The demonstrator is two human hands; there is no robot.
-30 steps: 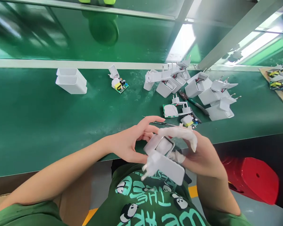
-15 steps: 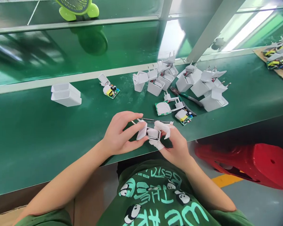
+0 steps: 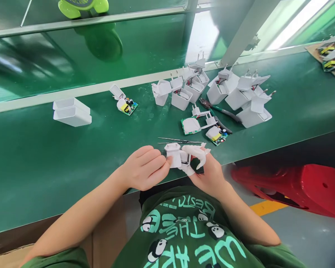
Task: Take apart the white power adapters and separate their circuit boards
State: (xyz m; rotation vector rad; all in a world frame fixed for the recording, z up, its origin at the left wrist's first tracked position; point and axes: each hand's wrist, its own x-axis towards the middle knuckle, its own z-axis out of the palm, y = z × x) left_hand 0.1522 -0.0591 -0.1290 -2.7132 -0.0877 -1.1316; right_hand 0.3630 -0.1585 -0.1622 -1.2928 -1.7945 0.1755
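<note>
My left hand (image 3: 146, 167) pinches a white plug cover (image 3: 173, 155) between thumb and bent fingers, its pin side facing up. Beside it, my right hand (image 3: 205, 163), with white coverings on some fingertips, grips a white charger housing (image 3: 185, 158). The cover overlaps the housing's open end, and a dark gap shows inside. Just beyond both hands, a pair of tweezers (image 3: 181, 141) lies on the green bench. Farther off are a loose circuit board with a white pad (image 3: 191, 125) and another board with a yellow part (image 3: 217, 134).
Several open white housings with plug covers (image 3: 181, 99) stand along the back. Green-handled cutters (image 3: 226, 114) lie among them. Two empty housings (image 3: 72, 112) sit at left, near a circuit board (image 3: 127, 106). A red stool (image 3: 321, 190) stands at the right, below the bench.
My left fingers have curled in, and the plug cover has turned so its pin face shows upward. My right hand still holds the housing. The view has shifted slightly.
</note>
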